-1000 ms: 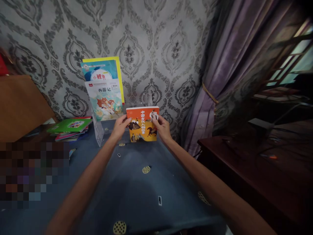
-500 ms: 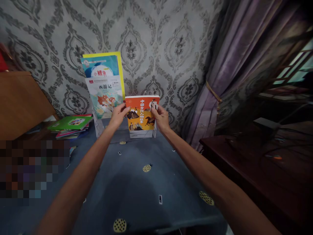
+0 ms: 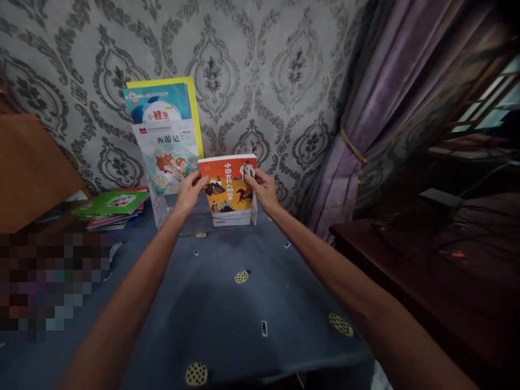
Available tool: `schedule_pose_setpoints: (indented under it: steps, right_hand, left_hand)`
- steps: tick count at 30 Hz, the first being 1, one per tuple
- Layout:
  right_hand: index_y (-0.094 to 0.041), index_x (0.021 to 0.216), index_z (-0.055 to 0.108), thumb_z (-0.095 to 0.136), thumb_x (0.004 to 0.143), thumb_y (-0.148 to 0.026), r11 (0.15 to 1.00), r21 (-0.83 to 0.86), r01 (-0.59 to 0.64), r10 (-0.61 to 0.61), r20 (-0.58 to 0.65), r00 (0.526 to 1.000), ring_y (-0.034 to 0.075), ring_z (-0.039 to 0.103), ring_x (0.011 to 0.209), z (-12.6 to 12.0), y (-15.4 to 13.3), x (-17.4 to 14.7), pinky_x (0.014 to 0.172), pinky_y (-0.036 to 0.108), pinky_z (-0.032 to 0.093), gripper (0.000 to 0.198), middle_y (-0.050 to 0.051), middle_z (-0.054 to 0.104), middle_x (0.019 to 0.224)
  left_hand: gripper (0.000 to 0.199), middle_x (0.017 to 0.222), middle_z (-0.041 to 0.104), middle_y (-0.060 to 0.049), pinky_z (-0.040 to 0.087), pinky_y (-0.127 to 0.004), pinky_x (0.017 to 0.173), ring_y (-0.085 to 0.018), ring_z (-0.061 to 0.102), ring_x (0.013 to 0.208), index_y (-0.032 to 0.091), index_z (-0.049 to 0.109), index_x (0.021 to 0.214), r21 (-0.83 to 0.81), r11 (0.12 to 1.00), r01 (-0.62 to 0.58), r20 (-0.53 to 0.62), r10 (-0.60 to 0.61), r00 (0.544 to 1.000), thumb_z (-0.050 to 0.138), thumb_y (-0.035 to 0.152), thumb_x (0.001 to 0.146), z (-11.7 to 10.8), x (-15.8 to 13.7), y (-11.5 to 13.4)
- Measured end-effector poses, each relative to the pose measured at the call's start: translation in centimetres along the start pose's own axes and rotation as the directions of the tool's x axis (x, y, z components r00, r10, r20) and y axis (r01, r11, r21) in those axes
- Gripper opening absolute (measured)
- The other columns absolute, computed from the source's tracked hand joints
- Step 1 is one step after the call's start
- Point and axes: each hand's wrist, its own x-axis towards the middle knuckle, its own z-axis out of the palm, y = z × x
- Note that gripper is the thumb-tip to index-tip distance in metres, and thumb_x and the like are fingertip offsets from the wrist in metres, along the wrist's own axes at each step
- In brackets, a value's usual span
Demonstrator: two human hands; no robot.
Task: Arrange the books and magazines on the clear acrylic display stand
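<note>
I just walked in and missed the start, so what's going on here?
A person's left hand and right hand grip an orange-and-yellow book by opposite sides. It is roughly upright, at the right part of a clear stand. In the left part, a blue book stands behind a white-and-teal book.

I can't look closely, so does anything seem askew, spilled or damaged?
Slightly: left of the clear book stand, the green book overhangs its stack, edges misaligned. No spill or damage shows, including on the orange storybook in left hand and right hand; the pixelated lower left can't be judged.
</note>
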Motion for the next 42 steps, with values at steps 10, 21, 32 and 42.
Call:
schedule_pose_setpoints:
  steps: [10,21,32,42]
  right_hand:
    - [-0.024,0.091,0.073,0.067,0.08,-0.054,0.973,-0.231,-0.017,0.021,0.015,1.0,0.024,0.059,0.1,-1.4,2.1,-1.3,0.093,0.039,0.048,0.033,0.005,0.064,0.1]
    - [-0.023,0.13,0.055,0.068,0.081,-0.04,0.958,-0.255,-0.133,0.144,0.027,0.989,0.024,0.065,0.091,-1.9,1.9,-4.1,0.085,0.041,0.053,0.053,0.007,0.069,0.1]
    - [-0.02,0.09,0.062,0.06,0.082,-0.04,0.91,-0.399,-0.115,0.222,0.236,0.946,0.024,0.062,0.074,3.3,3.2,-4.3,0.067,0.035,0.046,0.022,0.005,0.068,0.082]
    - [-0.022,0.112,0.058,0.057,0.085,-0.039,0.937,-0.335,-0.097,0.211,0.326,0.921,0.025,0.063,0.092,9.2,3.4,-5.1,0.083,0.037,0.049,0.032,0.006,0.071,0.102]
  left_hand:
    - [0.03,0.088,0.07,-0.004,0.048,-0.025,0.063,-0.016,0.06,0.076,0.019,0.069,0.095,0.022,0.999,0.032,0.001,-0.032,0.999,0.063,0.045,0.082,0.6,-1.6,-1.8]
    - [0.021,0.1,0.073,-0.007,0.049,-0.031,0.078,-0.021,0.065,0.092,0.018,0.064,0.097,0.201,0.98,0.009,-0.058,0.003,0.998,0.06,0.034,0.085,1.8,-3.6,-2.5]
    - [0.021,0.092,0.071,-0.005,0.049,-0.033,0.08,-0.022,0.065,0.089,0.02,0.064,0.1,0.305,0.952,0.033,-0.059,-0.016,0.998,0.06,0.034,0.083,-4.3,-4.2,-1.4]
    - [0.027,0.086,0.066,-0.003,0.049,-0.029,0.071,-0.02,0.061,0.08,0.02,0.061,0.092,0.362,0.924,0.121,-0.081,-0.098,0.992,0.053,0.045,0.088,-9.4,-5.8,-1.7]
